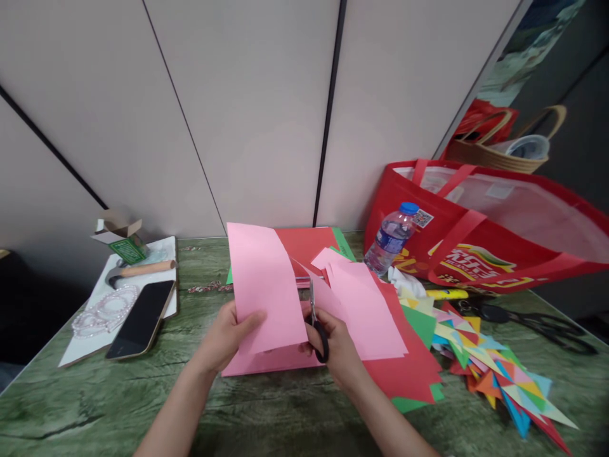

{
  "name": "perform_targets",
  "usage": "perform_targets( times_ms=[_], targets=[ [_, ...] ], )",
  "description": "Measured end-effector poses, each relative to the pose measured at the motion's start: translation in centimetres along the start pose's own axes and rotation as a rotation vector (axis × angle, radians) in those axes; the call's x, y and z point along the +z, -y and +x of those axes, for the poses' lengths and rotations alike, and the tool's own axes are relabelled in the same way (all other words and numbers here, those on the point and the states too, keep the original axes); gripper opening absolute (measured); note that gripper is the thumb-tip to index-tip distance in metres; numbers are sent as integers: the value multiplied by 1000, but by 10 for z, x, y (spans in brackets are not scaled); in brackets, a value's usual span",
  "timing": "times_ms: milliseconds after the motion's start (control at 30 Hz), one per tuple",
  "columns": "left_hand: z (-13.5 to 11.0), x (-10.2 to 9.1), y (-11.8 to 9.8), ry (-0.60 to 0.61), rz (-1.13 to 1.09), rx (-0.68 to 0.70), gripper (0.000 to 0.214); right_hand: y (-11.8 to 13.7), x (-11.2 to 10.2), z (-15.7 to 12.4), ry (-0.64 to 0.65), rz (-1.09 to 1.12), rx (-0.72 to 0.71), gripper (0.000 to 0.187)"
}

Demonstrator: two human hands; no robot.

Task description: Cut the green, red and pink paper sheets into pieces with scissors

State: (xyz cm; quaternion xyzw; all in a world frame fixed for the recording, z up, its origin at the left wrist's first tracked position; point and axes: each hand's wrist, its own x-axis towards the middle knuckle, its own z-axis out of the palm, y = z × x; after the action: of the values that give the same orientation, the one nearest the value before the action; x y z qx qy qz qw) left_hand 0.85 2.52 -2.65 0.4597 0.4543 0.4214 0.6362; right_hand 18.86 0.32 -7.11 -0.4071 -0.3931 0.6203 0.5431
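Observation:
My left hand (227, 335) grips the lower edge of a pink paper sheet (264, 285), holding it up off the table. My right hand (339, 346) is closed round the black handles of a pair of scissors (316, 320). The blades point up into a cut running through the pink sheet. The cut-off pink part (366, 304) hangs to the right over red sheets (409, 368). More pink, red and green paper lies beneath both hands.
A phone (141, 319), bead bracelets (102, 311), a hammer (137, 271) and a small open box (121, 241) lie on a white sheet at left. At right are a water bottle (392, 238), a red bag (499, 235), black scissors (537, 322) and coloured paper triangles (495, 374).

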Motion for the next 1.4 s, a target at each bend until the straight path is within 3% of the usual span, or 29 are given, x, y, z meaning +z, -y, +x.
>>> perform_targets(
  times_ms=[233,400,567,633,700,833,933,1067,1233,1400],
  targets=[
    [8,-34,-5,-159,-32,49,29,-3,-1,-2,49,8,13,22],
    [5,-27,-7,-134,-69,43,26,4,3,-5,133,-9,76,27],
    [-3,-17,-12,-51,-143,48,20,16,3,-14,445,4,90,33],
    [-5,-14,-14,-37,-156,49,19,19,4,-18,514,27,68,36],
    [-6,-10,-14,-27,-160,41,19,20,6,-19,453,35,14,36],
    [-8,0,-10,2,-144,13,22,19,8,-16,137,-34,-122,27],
    [-8,3,-8,28,-101,0,20,17,6,-12,15,-74,-154,26],
    [-7,1,-9,-28,-44,34,20,13,2,-10,-13,-66,-135,27],
    [-2,-4,-10,-146,-55,94,28,11,1,-10,53,-80,-138,25],
    [0,-2,-10,-245,-126,131,24,11,0,-8,53,55,-107,22]
  ],
)
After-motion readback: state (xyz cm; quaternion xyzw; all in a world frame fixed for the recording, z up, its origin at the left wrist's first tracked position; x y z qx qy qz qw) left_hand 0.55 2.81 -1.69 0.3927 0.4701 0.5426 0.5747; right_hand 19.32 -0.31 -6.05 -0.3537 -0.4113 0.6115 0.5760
